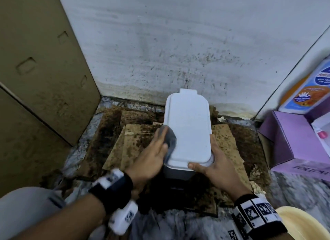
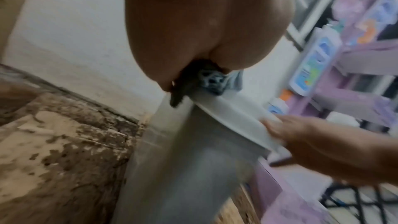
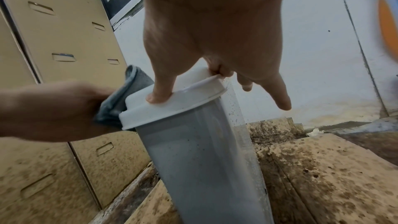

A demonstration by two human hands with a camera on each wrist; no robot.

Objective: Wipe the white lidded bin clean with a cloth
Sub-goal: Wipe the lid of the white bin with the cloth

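Observation:
The white lidded bin (image 1: 189,125) stands upright on stained cardboard, close to the wall; its lid is down. My left hand (image 1: 157,150) grips a bunched grey cloth (image 1: 171,141) and holds it against the lid's left edge. In the left wrist view the cloth (image 2: 213,81) is wadded under my palm at the lid's rim. My right hand (image 1: 217,161) holds the lid's near right corner, with the thumb on the front edge and the fingers down the right side. The right wrist view shows that thumb (image 3: 159,96) pressing on the lid (image 3: 172,108) above the bin's grey body (image 3: 198,168).
Tall brown cardboard boxes (image 1: 35,78) stand at the left. A spattered white wall (image 1: 178,52) is right behind the bin. Stained cardboard sheets (image 1: 139,137) cover the floor. A purple box (image 1: 292,137) and a blue-orange bottle (image 1: 307,89) crowd the right; a yellow basin (image 1: 303,222) sits near right.

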